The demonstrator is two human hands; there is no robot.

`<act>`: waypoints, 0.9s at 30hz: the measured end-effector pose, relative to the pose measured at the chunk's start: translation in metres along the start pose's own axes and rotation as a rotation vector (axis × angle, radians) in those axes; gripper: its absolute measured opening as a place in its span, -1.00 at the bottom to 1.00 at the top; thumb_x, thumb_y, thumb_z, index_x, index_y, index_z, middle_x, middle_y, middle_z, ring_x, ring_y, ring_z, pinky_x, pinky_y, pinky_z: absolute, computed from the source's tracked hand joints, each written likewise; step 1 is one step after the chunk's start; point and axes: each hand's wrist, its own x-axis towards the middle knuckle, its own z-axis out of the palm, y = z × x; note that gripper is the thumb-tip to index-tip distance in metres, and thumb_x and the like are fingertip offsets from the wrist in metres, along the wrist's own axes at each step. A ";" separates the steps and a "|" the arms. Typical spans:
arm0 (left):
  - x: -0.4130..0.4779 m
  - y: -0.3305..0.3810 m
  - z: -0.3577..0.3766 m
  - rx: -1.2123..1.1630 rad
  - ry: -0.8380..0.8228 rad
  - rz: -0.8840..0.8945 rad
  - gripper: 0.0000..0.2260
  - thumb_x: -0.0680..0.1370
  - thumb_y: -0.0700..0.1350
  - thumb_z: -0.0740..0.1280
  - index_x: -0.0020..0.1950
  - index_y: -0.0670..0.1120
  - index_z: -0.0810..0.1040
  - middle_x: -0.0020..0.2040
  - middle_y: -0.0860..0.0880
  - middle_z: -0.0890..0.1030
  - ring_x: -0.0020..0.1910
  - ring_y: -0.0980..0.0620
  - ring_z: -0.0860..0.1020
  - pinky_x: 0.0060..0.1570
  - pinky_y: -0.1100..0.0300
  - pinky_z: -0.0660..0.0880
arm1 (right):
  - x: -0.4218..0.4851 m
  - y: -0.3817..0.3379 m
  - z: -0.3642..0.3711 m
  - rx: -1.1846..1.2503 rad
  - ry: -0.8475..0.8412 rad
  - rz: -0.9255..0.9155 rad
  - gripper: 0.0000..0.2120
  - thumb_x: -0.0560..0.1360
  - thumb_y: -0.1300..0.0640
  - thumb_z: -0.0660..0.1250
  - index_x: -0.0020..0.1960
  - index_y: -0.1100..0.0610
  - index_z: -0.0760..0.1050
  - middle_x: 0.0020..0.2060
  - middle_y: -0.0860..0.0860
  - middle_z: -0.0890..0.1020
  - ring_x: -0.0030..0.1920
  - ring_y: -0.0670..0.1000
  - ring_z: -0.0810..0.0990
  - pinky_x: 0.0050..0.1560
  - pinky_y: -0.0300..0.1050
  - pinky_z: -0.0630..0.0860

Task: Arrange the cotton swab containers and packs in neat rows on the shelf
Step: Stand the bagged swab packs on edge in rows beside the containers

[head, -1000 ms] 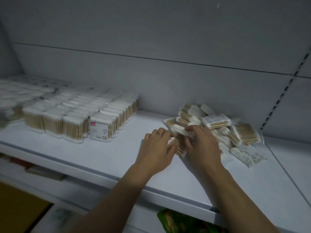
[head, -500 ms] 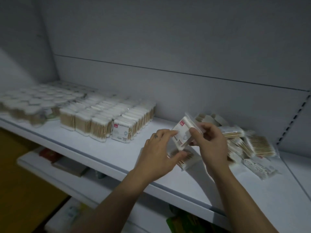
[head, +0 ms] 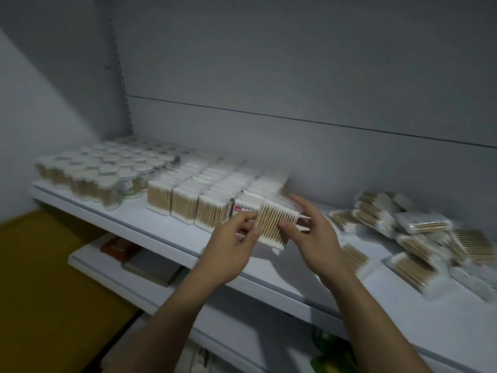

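Note:
Both hands hold one flat pack of wooden cotton swabs upright above the white shelf. My left hand pinches its left edge, and my right hand grips its right side with thumb in front and fingers behind. The pack hangs just in front of the right end of the upright packs in rows. Round swab containers stand in rows at the shelf's left end. A loose pile of packs lies to the right of my hands.
A grey back panel closes the shelf behind. A lower shelf carries a red item and a grey box. Green packaging shows below the shelf edge. Yellow floor lies at lower left.
The hands carried a pack from the loose pile leftward to the end of the neat rows. It turned so the swab sticks face me. The view swung left.

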 end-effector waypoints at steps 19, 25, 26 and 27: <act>0.031 -0.102 -0.048 0.379 0.051 0.143 -0.61 0.53 -0.12 0.33 0.34 0.09 0.39 0.27 0.07 0.39 0.17 0.04 0.42 0.02 0.12 0.46 | 0.026 0.027 0.107 -0.685 0.265 -0.110 -0.64 0.47 0.08 0.43 0.25 -0.03 0.54 0.40 0.12 0.35 0.38 0.14 0.31 0.33 -0.02 0.32; 0.032 -0.105 -0.048 0.408 0.043 0.145 -0.59 0.53 -0.07 0.32 0.35 0.11 0.34 0.29 0.07 0.38 0.15 0.02 0.45 0.06 0.05 0.49 | 0.026 0.029 0.107 -0.779 0.272 -0.121 -0.57 0.46 0.04 0.44 0.31 -0.05 0.51 0.38 0.16 0.41 0.35 0.19 0.37 0.30 0.10 0.36; 0.032 -0.105 -0.048 0.407 0.047 0.145 -0.59 0.53 -0.06 0.32 0.35 0.10 0.34 0.29 0.07 0.38 0.15 0.01 0.45 0.06 0.04 0.49 | 0.026 0.028 0.108 -0.786 0.269 -0.119 -0.55 0.46 0.04 0.44 0.33 -0.06 0.49 0.39 0.16 0.40 0.36 0.19 0.36 0.31 0.12 0.37; 0.032 -0.105 -0.048 0.397 0.048 0.144 -0.60 0.53 -0.07 0.32 0.34 0.10 0.35 0.28 0.06 0.38 0.14 0.01 0.45 0.05 0.02 0.49 | 0.025 0.028 0.107 -0.789 0.264 -0.111 -0.53 0.46 0.02 0.43 0.36 -0.07 0.46 0.40 0.16 0.38 0.37 0.19 0.35 0.33 0.13 0.36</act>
